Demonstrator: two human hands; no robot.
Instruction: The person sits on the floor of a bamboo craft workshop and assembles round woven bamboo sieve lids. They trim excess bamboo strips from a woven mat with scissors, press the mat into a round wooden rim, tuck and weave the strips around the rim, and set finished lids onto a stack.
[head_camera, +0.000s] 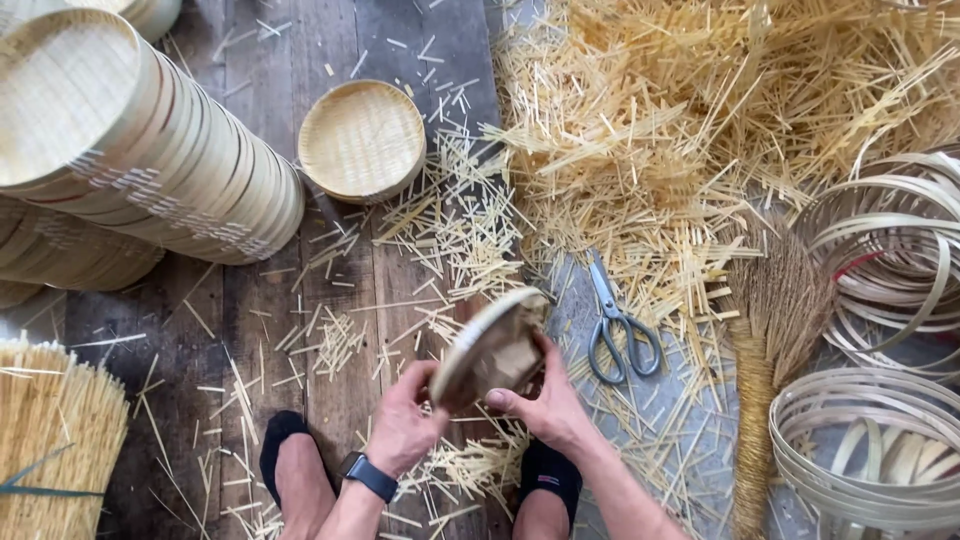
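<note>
Feet in 2 black slip-on shoes (285, 440) sit at the bottom edge, planted on the dark wooden plank floor (250, 310). Just above them, our left hand (405, 425), with a dark watch at the wrist, curls its fingers around the lower rim of a small round woven bamboo tray (490, 345), which we hold tilted on edge over the floor between our knees. Our right hand (545, 405) grips the same tray from the other side, thumb pressed against its pale underside. Both hands are closed on it, not spread.

Just to the right of the tray lie grey-handled metal scissors (615, 325), blades pointing away from us, on a bed of short cut bamboo splints (460, 225). Farther right stands a straw hand broom (765, 340), and beside it are coiled hoops of flat bamboo strip (880, 440). At the lower left we see a bound bundle of thin bamboo sticks (55, 440).

Beyond the tray, a finished round woven bamboo basket (362, 140) rests alone on the planks. Left of it leans a long stack of nested bamboo trays (150, 150). At the far right spreads a big heap of pale bamboo offcuts (700, 100).
</note>
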